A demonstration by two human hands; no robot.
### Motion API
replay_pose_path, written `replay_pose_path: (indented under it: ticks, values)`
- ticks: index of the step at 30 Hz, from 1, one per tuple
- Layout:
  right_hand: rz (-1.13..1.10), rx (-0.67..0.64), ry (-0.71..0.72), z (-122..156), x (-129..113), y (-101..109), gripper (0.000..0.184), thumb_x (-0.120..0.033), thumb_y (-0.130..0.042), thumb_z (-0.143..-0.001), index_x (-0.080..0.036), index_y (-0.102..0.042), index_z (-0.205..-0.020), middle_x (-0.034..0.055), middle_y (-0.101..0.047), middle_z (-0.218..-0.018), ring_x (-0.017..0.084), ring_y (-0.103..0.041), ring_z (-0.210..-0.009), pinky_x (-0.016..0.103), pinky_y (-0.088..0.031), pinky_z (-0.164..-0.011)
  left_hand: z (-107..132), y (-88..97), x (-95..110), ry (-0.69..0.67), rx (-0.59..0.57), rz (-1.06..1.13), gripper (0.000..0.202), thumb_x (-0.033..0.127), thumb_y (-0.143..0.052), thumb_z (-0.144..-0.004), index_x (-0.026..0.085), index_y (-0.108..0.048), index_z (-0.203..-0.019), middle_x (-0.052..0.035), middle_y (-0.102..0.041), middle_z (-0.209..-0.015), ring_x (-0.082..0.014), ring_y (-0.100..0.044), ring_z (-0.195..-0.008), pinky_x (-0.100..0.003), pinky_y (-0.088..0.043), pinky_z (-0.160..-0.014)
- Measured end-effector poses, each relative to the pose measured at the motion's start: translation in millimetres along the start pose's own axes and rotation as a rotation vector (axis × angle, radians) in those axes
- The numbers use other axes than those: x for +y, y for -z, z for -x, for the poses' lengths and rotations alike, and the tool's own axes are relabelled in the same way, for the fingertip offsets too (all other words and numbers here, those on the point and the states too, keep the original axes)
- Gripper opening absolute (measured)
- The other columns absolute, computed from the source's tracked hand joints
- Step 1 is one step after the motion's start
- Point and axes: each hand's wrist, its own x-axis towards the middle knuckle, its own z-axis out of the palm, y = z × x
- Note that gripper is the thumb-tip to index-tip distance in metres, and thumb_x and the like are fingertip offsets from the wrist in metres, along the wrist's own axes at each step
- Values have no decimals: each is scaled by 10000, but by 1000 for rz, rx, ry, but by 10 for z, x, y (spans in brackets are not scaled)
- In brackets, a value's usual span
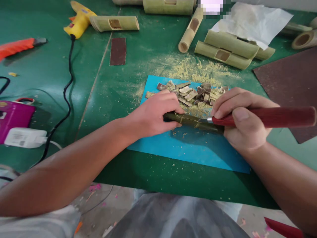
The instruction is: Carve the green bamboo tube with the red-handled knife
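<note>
My left hand [158,110] grips the left end of a dark green bamboo piece [189,120] between thumb and fingers, above a blue sheet [178,145]. In my right hand [244,119] is a carving knife [277,117] with a thick red handle, its small metal blade touching the bamboo near the middle. The right end of the bamboo lies against my right palm, partly hidden by the knife and fingers. Behind both hands, small cut bamboo chips [190,94] are heaped on the sheet among pale shavings.
Sawdust [198,71] is scattered over the green table [138,56]. Notched bamboo tubes [223,56] lie at the back, some under white paper [255,23]. Brown sandpaper [292,79] lies right. A yellow glue gun [80,19], its black cord [66,89] and an orange cutter [19,48] are left.
</note>
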Motion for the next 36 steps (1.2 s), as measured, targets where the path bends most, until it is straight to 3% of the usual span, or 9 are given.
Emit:
replay_pose_path:
  ticks: [3,9,13,18,21,24,27,32,36]
  values:
    - [-77,178,-14,-13,51,-58,492,-664,-526,-1016,-301,-657,-710,74,-656,-751,265,-642,-688,474,-540,-680,-13,0,16,0,-8,-5,99,279,-744,-928,194,-740,-977,-63,-735,-995,-231,-687,-968,-380,-522,-881]
    - [-308,163,83,-80,58,-113,376,-499,-670,-1004,-292,-727,-695,24,-702,-727,221,-660,-689,414,-543,-692,2,-12,9,-39,21,-26,116,261,-760,-917,173,-729,-987,-66,-726,-984,-229,-680,-947,-373,-520,-866]
    - [-328,125,147,-87,35,-117,340,-445,-683,-999,-265,-745,-717,12,-727,-750,184,-648,-668,371,-526,-659,7,-33,-18,-47,19,-48,130,275,-766,-922,174,-715,-986,-59,-729,-979,-221,-686,-947,-364,-529,-875]
    - [-172,77,125,-72,-8,-47,406,-530,-664,-1005,-259,-693,-705,25,-707,-726,186,-647,-662,377,-524,-657,25,-15,22,-63,43,-93,324,452,-799,-921,181,-728,-1083,-80,-764,-1054,-249,-714,-1015,-399,-565,-933]
    - [-85,62,106,-78,-73,4,394,-558,-688,-983,-276,-665,-708,26,-706,-719,200,-654,-671,395,-532,-667,30,71,178,-107,220,-214,509,607,-771,-922,212,-713,-1239,-105,-773,-1207,-272,-737,-1101,-426,-588,-981]
    - [-21,13,110,-85,-158,16,378,-556,-721,-956,-280,-628,-715,21,-701,-717,194,-640,-668,385,-526,-657,-42,145,416,-273,426,-286,439,553,-790,-928,259,-705,-1243,-79,-786,-1165,-239,-764,-1031,-375,-620,-909]
    - [79,-11,64,-74,-228,-9,367,-488,-706,-937,-269,-542,-693,-7,-598,-643,165,-553,-600,344,-457,-576,-185,125,646,-355,403,-240,449,557,-777,-943,222,-707,-1234,-91,-786,-1118,-221,-764,-992,-334,-628,-888]
    - [233,-41,-2,-23,-272,-21,289,-270,-669,-826,-253,-418,-684,-13,-514,-680,145,-490,-603,316,-345,-539,-379,12,881,-168,269,-284,435,604,-729,-956,213,-748,-1146,-69,-755,-980,-204,-732,-850,-330,-602,-774]
    - [457,-110,-4,-38,-247,39,250,-229,-714,-801,-248,-483,-707,6,-535,-693,148,-461,-595,327,-268,-531,-433,11,938,-88,328,-265,248,446,-691,-981,207,-738,-1024,-57,-742,-963,-195,-711,-809,-332,-554,-679]
